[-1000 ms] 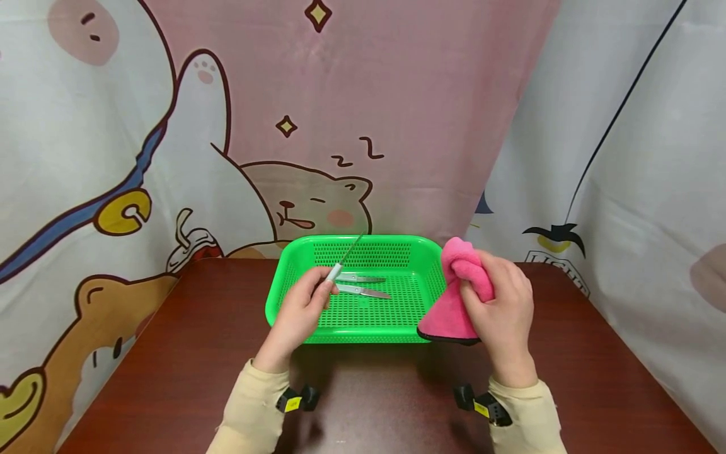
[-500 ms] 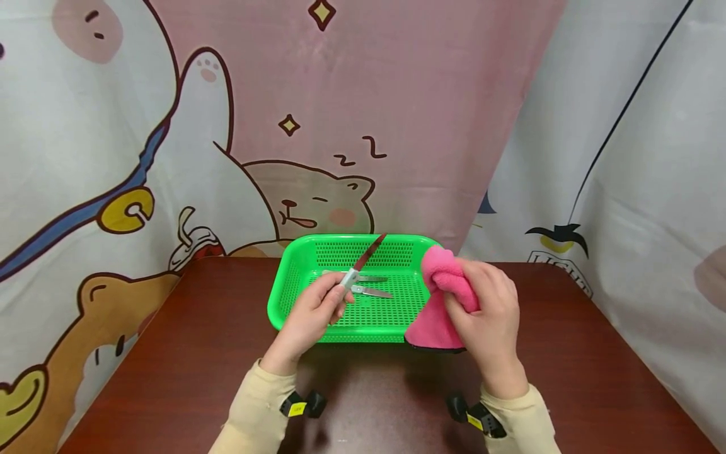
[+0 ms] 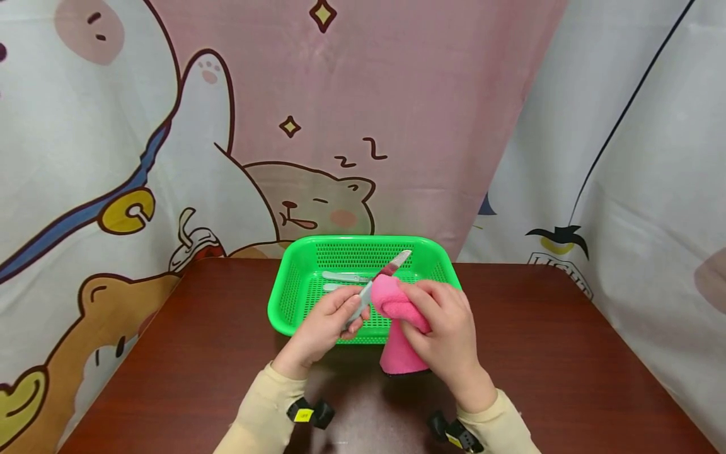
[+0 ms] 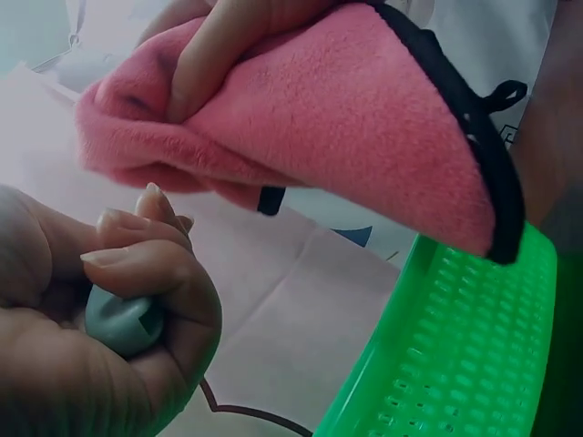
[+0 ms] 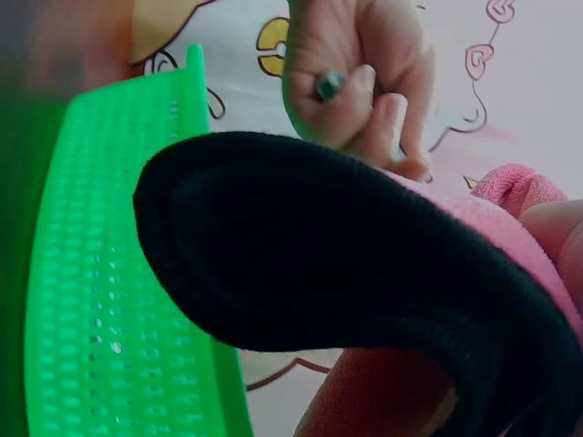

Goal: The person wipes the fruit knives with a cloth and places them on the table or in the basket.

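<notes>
My left hand (image 3: 326,325) grips the pale grey handle of a knife (image 3: 401,258), its blade pointing up and to the right over the basket. The blade looks reddish along its lower part and bright near the tip. In my right hand (image 3: 448,331) is a bunched pink cloth (image 3: 397,299) with a dark edge, held against the knife near where blade meets handle; part of the blade is hidden there. The left wrist view shows the fingers curled round the handle's butt end (image 4: 126,323). Below, a green perforated basket (image 3: 278,302) holds two more knives (image 3: 343,276), partly covered by my hands.
The basket stands at the back of a dark brown wooden table (image 3: 187,353). Behind the table hangs a cartoon-printed curtain (image 3: 431,126), with a white curtain (image 3: 641,189) on the right. Each wrist wears a small black strapped device (image 3: 311,413).
My right hand has moved left with the cloth and brought it onto the knife. My left hand has shifted slightly right and turned the blade.
</notes>
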The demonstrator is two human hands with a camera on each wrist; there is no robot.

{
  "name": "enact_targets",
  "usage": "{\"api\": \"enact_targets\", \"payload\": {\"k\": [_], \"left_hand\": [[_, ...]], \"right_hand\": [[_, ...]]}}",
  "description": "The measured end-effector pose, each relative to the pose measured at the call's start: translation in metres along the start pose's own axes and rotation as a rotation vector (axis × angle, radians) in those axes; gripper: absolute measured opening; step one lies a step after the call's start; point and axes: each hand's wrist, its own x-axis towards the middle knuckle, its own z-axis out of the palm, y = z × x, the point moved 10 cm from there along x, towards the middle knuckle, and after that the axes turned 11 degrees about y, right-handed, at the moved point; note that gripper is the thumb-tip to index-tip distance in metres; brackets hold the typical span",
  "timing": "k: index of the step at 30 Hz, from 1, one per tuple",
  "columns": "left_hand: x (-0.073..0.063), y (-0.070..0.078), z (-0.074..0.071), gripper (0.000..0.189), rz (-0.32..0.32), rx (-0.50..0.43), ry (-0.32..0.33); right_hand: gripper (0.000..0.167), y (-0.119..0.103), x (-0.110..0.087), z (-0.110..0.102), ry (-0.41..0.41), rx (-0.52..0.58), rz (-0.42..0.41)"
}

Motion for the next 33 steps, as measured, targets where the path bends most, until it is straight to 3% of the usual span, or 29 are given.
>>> {"api": "enact_targets", "payload": {"k": [15, 33], "left_hand": [[-0.002, 0.0, 0.007, 0.024, 0.025, 0.026, -0.057], [-0.003, -0.002, 0.011, 0.025, 0.027, 0.05, -0.104]], "right_hand": [[0.03, -0.001, -0.006, 0.008, -0.018, -0.072, -0.011], [0.037, 0.036, 0.004, -0.02, 0.044, -0.171, 0.111]]}}
